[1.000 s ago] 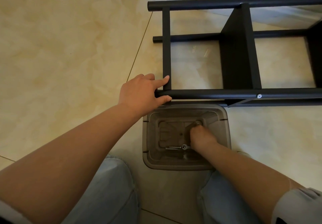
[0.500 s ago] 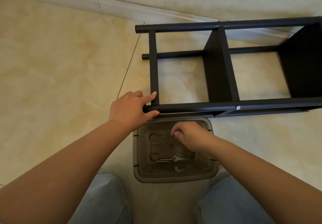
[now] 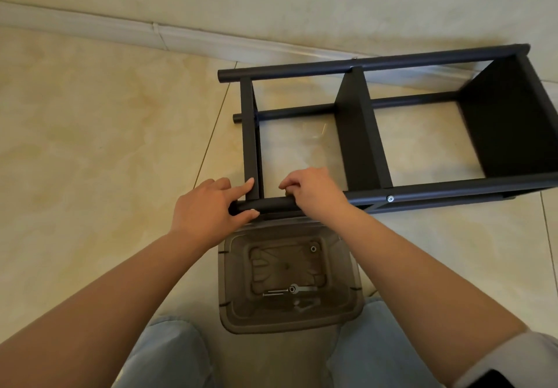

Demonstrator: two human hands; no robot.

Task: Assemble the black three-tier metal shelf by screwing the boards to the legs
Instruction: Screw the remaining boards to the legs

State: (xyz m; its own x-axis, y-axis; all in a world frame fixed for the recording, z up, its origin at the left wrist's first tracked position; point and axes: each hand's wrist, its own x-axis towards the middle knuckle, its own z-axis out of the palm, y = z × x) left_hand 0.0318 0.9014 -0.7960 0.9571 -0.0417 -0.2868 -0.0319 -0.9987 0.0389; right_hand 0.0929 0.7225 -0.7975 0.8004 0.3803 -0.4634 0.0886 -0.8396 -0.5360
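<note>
The black shelf (image 3: pixel 392 133) lay on its side on the tiled floor (image 3: pixel 90 161), its far leg running close along the skirting board (image 3: pixel 181 37) with only a thin strip of tile between them. Its three boards stood on edge: a narrow one near the leg ends, the middle board (image 3: pixel 359 130) further right, and the broad one at the right end, cut by the picture's edge. Left of the shelf the floor stretched away bare to the frame's edge, which gave wide room on that side. The near leg (image 3: pixel 453 189) ran left to right just beyond a translucent grey bin (image 3: pixel 290 324), whose far rim sat almost under that leg. A silver screw head (image 3: pixel 390 198) showed on the near leg, below the middle board.

The left hand (image 3: pixel 205 209) was at the near leg's free end, forefinger stretched out against the narrow end board (image 3: pixel 252 136) and thumb pressed along the leg's near side, so the leg sat between them. The right hand (image 3: pixel 314 189) rested on top of the same leg, just right of the end board, fingers curled and pinched together at their tips; whether anything sat between them, I could not tell. Both forearms reached forward over the bin, knees in light jeans either side of it. Inside the bin lay a small spanner (image 3: pixel 302 289), a bolt (image 3: pixel 274 292) and a washer (image 3: pixel 313 248).
</note>
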